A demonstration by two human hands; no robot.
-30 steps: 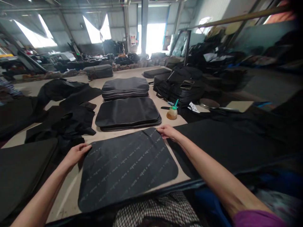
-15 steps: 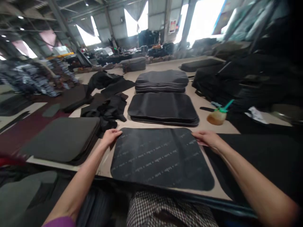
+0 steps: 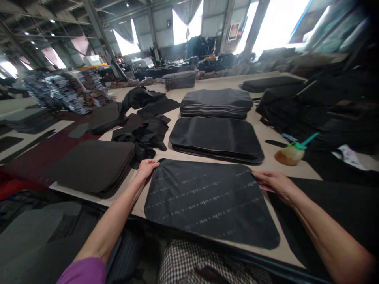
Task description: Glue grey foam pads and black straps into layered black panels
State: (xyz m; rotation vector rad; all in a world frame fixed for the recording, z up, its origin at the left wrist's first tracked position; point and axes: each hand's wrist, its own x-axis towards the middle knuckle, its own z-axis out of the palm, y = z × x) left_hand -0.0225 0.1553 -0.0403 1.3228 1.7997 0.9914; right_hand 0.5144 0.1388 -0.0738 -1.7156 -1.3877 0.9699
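Note:
A dark, round-cornered sheet point(image 3: 210, 205) printed with slanting rows of pale lettering lies flat at the table's front edge. My left hand point(image 3: 147, 169) pinches its far left corner, where the material wrinkles slightly. At the far right corner, my right hand point(image 3: 274, 184) grips the edge between thumb and fingers. Just beyond the sheet sits a stack of black round-cornered pieces point(image 3: 216, 136), and behind that rises a taller grey-black stack point(image 3: 216, 101). Left of my left hand is a pile of dark brown-grey pieces point(image 3: 91, 163).
Crumpled black scraps point(image 3: 145, 136) lie left of the stacks. On the right stand a container of amber stuff with a green handle point(image 3: 291, 153) and a heap of dark material point(image 3: 328, 106). A large black sheet point(image 3: 334, 205) lies under my right forearm. More pieces point(image 3: 38, 236) are stacked below, left.
The view has swung left, so everything sits farther right in the picture. Both hands still hold the sheet's far corners, and wrinkles now show near the left one.

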